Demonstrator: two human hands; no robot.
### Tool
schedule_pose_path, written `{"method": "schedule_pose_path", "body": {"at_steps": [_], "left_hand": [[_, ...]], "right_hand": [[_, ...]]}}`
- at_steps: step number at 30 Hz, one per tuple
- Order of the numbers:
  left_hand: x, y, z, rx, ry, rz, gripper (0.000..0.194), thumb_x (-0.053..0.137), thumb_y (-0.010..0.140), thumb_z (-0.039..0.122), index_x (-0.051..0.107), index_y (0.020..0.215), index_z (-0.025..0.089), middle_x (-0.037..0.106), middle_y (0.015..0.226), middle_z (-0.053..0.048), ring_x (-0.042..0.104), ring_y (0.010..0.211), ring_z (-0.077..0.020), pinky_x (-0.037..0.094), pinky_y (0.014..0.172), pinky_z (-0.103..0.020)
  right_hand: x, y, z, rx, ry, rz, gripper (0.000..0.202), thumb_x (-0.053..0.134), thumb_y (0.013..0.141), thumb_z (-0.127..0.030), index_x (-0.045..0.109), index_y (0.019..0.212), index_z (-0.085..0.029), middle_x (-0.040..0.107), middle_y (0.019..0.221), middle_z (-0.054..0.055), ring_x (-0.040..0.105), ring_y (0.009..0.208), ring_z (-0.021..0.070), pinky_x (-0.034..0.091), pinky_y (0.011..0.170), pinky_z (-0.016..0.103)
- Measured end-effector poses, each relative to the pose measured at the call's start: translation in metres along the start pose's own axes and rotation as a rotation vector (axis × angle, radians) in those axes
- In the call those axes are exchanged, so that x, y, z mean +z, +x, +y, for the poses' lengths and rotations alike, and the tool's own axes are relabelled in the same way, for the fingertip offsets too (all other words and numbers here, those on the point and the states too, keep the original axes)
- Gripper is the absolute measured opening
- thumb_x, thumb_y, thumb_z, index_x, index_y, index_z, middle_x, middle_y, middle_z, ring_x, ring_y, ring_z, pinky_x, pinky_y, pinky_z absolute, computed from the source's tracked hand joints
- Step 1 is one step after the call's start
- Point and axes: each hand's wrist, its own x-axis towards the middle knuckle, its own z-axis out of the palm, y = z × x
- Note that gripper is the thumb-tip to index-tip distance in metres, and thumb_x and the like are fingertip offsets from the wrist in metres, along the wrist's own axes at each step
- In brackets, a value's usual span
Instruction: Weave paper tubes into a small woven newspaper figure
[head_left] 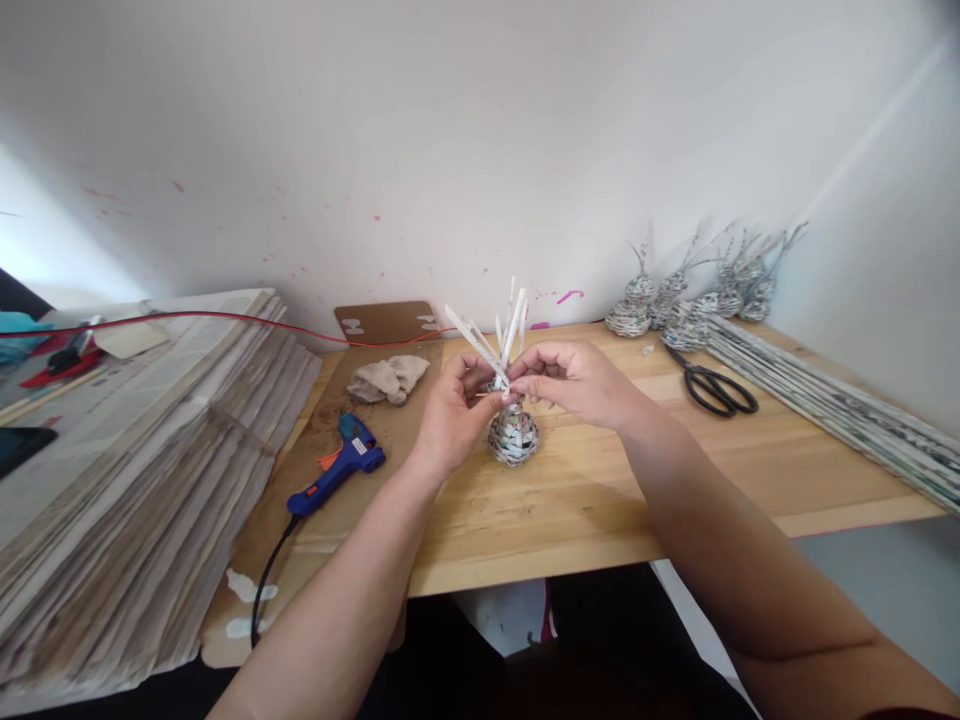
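Note:
A small woven paper figure (514,436) with a round, gourd-like base stands upright on the wooden table. Several white paper strips (516,322) stick up out of its top. My left hand (455,408) is closed at the neck of the figure, thumb and fingers pinching a paper strip from the left. From the right, my right hand (574,380) pinches at the same spot, with thumb and index finger together on the strips. The fingertips of both hands nearly meet and partly cover the neck.
A blue glue gun (337,468) and a crumpled cloth (388,380) lie on cardboard (311,560) to the left, beside a tall newspaper stack (172,480). Black scissors (712,388), long paper rolls (832,410) and several finished-looking woven figures (630,308) are at right.

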Motion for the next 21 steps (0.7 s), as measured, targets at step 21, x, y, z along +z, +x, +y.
{"method": "schedule_pose_path", "body": {"at_steps": [21], "left_hand": [[0.0036,-0.005,-0.0058,0.093,0.122,-0.014,0.042,0.079,0.078,0.027,0.046,0.105,0.023,0.071,0.099,-0.003,0.071,0.089,-0.0179,0.058,0.079,-0.032]], "right_hand": [[-0.0049,-0.0005,0.0012,-0.004,0.008,-0.086,0.02,0.077,0.077,-0.031,0.068,0.086,-0.016,0.072,0.076,0.002,0.066,0.071,0.0135,0.051,0.068,0.027]]}}
